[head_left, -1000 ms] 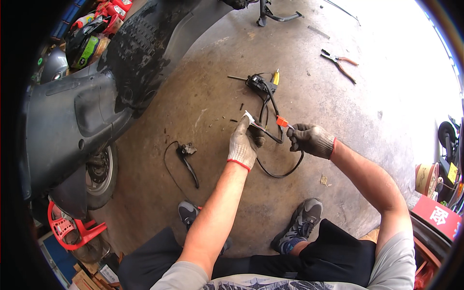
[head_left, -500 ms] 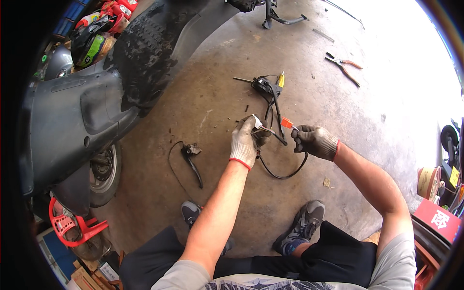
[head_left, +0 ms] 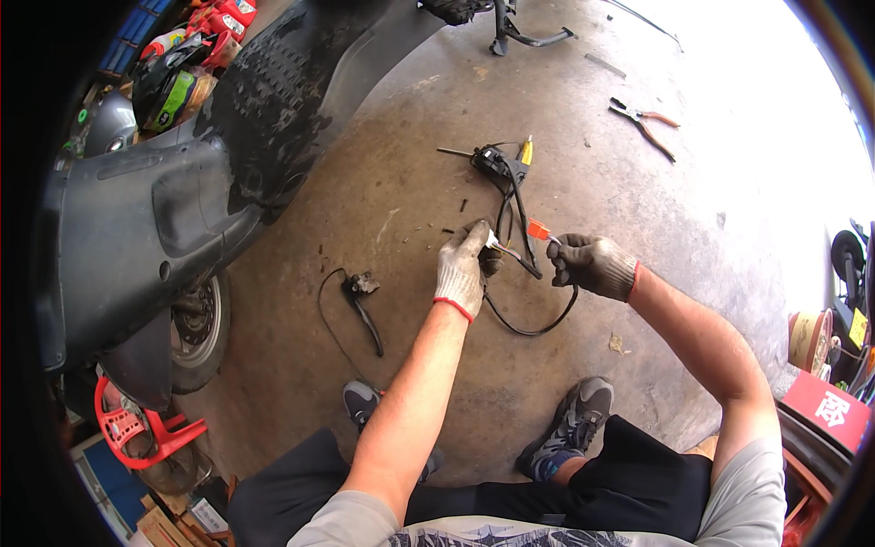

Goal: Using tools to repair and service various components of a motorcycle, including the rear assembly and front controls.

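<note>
My left hand [head_left: 467,264], in a knit work glove, is closed round a white wire connector [head_left: 492,240] with thin wires coming out of it. My right hand [head_left: 594,264], also gloved, pinches the wires behind an orange connector [head_left: 539,230]. A black cable [head_left: 538,332] loops below and between the hands. Beyond them on the floor lies a black handlebar switch housing [head_left: 492,162] with a metal rod and a yellow-tipped piece beside it; its cables run toward my hands. To the left of my left hand lies a black brake lever [head_left: 364,314] with a thin cable.
A dark scooter [head_left: 146,246] fills the left side, its wheel [head_left: 202,333] near a red plastic part [head_left: 150,438]. Pliers [head_left: 644,126] and a coil spring [head_left: 605,66] lie at the far right. Small screws [head_left: 464,205] dot the concrete. A red box [head_left: 825,410] stands at the right edge.
My left fingers have shifted over the white connector, which now shows less and sits slightly lower. The right hand and orange connector have barely moved.
</note>
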### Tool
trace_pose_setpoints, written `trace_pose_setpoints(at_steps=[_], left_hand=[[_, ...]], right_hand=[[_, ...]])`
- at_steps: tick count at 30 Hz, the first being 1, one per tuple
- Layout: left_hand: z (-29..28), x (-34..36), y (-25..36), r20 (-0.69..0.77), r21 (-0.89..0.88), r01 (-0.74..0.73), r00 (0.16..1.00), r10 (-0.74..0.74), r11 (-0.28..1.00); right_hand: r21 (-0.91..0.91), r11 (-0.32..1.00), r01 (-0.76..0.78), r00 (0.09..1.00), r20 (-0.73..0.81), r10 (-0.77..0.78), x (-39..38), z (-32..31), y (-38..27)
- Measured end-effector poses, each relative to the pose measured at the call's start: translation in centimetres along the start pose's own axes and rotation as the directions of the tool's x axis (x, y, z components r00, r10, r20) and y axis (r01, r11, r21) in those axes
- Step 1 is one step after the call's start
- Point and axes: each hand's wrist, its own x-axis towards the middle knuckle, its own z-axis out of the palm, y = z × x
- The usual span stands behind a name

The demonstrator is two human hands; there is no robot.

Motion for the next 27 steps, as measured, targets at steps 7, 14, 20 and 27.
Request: trace_pose_setpoints(at_steps=[7,14,20,27], left_hand=[[-0.14,0.09,-0.24,0.028,-0.059,0.037,0.999,-0.036,0.998],[-0.06,-0.07,0.08,0.028,-0.02,0.079,0.997,-0.078,0.997],[0.18,-0.29,0.25,-0.012,0.024,0.117,0.993,-0.117,0.993],[-0.13,0.11,-0.15,-0.026,0.008,0.153,0.988,-0.152,0.988]], right_hand=[[0.021,1.0,0.006,1.0,0.02,-0.006,-0.02,0.04,-0.08],[0.049,0.999,-0.011,1.0,0.016,0.01,0.01,-0.13,-0.01],[0.047,0.999,-0.001,1.0,0.018,0.0,-0.16,0.05,-0.18],[0.067,0.998,0.01,0.999,0.044,-0.013,0.01,-0.1,-0.21]])
